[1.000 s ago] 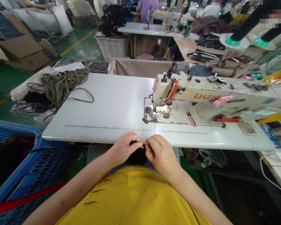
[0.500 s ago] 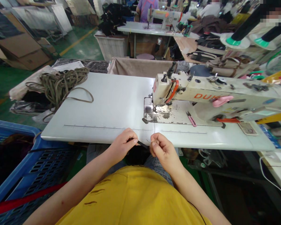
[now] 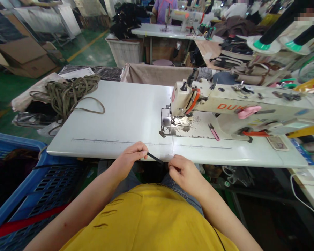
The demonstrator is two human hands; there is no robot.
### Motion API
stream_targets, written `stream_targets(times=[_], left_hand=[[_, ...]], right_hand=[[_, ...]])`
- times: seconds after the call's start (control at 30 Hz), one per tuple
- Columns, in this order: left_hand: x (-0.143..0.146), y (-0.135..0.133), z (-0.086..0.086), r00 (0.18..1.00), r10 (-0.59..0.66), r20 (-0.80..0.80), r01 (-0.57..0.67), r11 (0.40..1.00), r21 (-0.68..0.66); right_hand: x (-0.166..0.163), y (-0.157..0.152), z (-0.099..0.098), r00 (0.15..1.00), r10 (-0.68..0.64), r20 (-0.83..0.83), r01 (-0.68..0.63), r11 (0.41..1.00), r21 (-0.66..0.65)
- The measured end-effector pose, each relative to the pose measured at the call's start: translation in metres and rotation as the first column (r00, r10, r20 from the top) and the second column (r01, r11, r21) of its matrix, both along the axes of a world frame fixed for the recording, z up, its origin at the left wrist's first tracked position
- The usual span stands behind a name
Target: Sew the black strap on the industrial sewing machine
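A narrow black strip [image 3: 155, 158] slants down from my left hand [image 3: 133, 156] to my right hand [image 3: 182, 171], just off the table's front edge. My left hand is closed, pinching the strip between thumb and fingers. The right one is closed too, its fingertips at the strip's lower end, though the grip itself is partly hidden. A thin dark thread [image 3: 173, 146] runs from the white sewing machine [image 3: 199, 101] down to my right hand. Pink-handled thread snips [image 3: 214, 132] lie on the machine bed, beyond my right hand.
A tangle of olive straps [image 3: 73, 92] hangs over the left end of the white table [image 3: 115, 104]. Left of me stands a blue plastic crate [image 3: 18, 195] with dark material. A fabric-lined bin [image 3: 157, 74] sits behind the table. A person [image 3: 164, 8] is at another machine beyond.
My left hand has moved left, so more of the black strip shows between my hands. My right hand has dropped slightly and its fingers have curled in more.
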State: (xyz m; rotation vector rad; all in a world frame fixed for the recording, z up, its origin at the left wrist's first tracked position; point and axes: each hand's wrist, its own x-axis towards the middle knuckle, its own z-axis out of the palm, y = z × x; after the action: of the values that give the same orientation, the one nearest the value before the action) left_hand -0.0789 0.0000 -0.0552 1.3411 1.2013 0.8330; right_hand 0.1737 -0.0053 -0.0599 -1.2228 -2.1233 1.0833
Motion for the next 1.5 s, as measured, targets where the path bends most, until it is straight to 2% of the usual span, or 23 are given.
stream_targets(times=[0.07,0.13,0.23,0.3,0.37,0.5,0.6,0.67,0.73,0.83,0.9,0.97,1.1,1.17,1.27,1.33,1.4,1.5], left_hand=[[-0.001,0.002,0.004,0.999,-0.048,0.015,0.048,0.999,0.006],[0.001,0.003,0.008,0.977,-0.21,0.027,0.21,0.978,-0.008],[0.008,0.004,0.014,0.885,-0.461,0.067,0.466,0.876,-0.127],[0.014,0.004,0.017,0.855,-0.511,0.089,0.518,0.831,-0.204],[0.018,0.005,0.018,0.868,-0.493,0.059,0.492,0.84,-0.227],[0.017,0.009,0.018,0.919,-0.394,-0.014,0.387,0.907,-0.163],[0.019,0.011,0.016,0.91,-0.41,0.06,0.414,0.893,-0.174],[0.023,0.011,0.014,0.904,-0.42,0.079,0.427,0.887,-0.177],[0.03,0.009,0.012,0.921,-0.39,0.025,0.388,0.906,-0.168],[0.038,0.005,0.005,0.965,-0.24,-0.103,0.224,0.964,-0.141],[0.039,0.003,-0.001,0.985,-0.111,-0.135,0.096,0.989,-0.114],[0.037,0.001,-0.007,0.99,-0.022,-0.14,0.01,0.996,-0.086],[0.032,0.002,-0.012,0.994,-0.018,-0.109,0.002,0.99,-0.142],[0.033,0.004,-0.01,0.992,-0.067,-0.107,0.047,0.982,-0.184],[0.042,0.007,-0.004,0.987,-0.128,-0.097,0.11,0.978,-0.175],[0.05,0.006,-0.002,0.997,-0.063,-0.032,0.056,0.977,-0.205],[0.056,0.002,-0.001,0.997,0.061,0.043,-0.048,0.966,-0.252],[0.062,-0.007,0.0,0.986,0.149,0.079,-0.125,0.959,-0.253]], right_hand=[[0.0,0.001,0.003,0.994,-0.019,-0.11,0.012,0.998,-0.058],[-0.002,0.003,0.006,0.975,-0.023,-0.22,-0.006,0.991,-0.131],[-0.008,0.004,0.011,0.942,-0.002,-0.335,-0.074,0.974,-0.212],[-0.011,0.005,0.012,0.913,-0.008,-0.408,-0.103,0.963,-0.248],[-0.012,0.007,0.011,0.868,-0.034,-0.496,-0.121,0.953,-0.277],[-0.009,0.008,0.008,0.741,-0.05,-0.669,-0.241,0.911,-0.335],[-0.012,0.006,0.009,0.687,-0.034,-0.726,-0.343,0.865,-0.365],[-0.018,0.005,0.01,0.72,-0.047,-0.692,-0.333,0.851,-0.405],[-0.023,0.004,0.011,0.789,-0.08,-0.609,-0.257,0.857,-0.446],[-0.025,0.002,0.01,0.857,-0.168,-0.488,-0.083,0.888,-0.451],[-0.02,0.002,0.008,0.857,-0.23,-0.462,0.006,0.9,-0.436],[-0.011,0.002,0.005,0.855,-0.245,-0.457,0.035,0.907,-0.421],[0.003,0.006,0.001,0.865,-0.207,-0.458,0.051,0.943,-0.328],[0.003,0.009,0.002,0.83,-0.189,-0.525,0.05,0.962,-0.267],[-0.007,0.01,0.006,0.694,-0.154,-0.704,-0.075,0.956,-0.283],[-0.014,0.008,0.008,0.61,-0.191,-0.769,-0.117,0.938,-0.326],[-0.018,0.005,0.01,0.565,-0.275,-0.778,-0.078,0.921,-0.382],[-0.013,-0.001,0.011,0.576,-0.346,-0.741,-0.021,0.9,-0.436]])
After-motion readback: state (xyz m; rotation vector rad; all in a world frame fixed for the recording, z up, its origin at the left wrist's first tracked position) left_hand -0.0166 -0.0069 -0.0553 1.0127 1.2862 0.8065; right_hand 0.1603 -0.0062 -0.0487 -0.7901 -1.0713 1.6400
